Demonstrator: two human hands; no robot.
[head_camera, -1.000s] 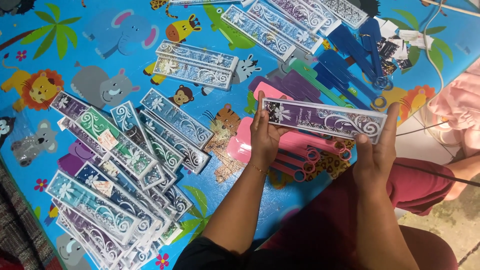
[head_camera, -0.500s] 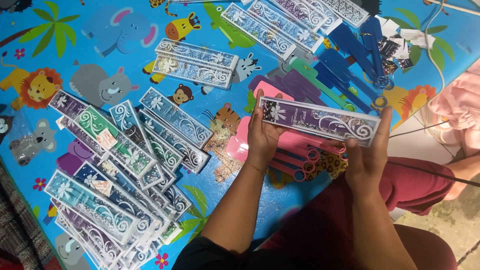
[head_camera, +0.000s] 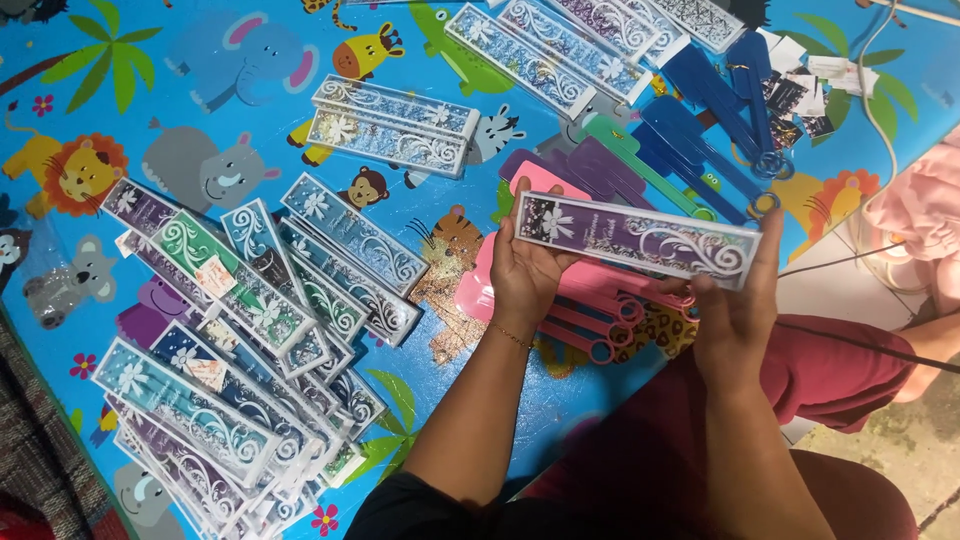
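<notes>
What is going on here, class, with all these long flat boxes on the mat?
A person sits at a blue animal-print mat and holds one long purple box level with both hands, the left hand at one end, the right hand at the other. Beneath it lie pink plastic pieces. A heap of similar boxes covers the mat's left side, and blue pieces lie further off.

open mat (head_camera: 590, 420) near lap, stacked boxes (head_camera: 230, 360) crowding left, pink combs (head_camera: 590, 310) ahead

Long purple floral box (head_camera: 640, 238), level, held endwise
</notes>
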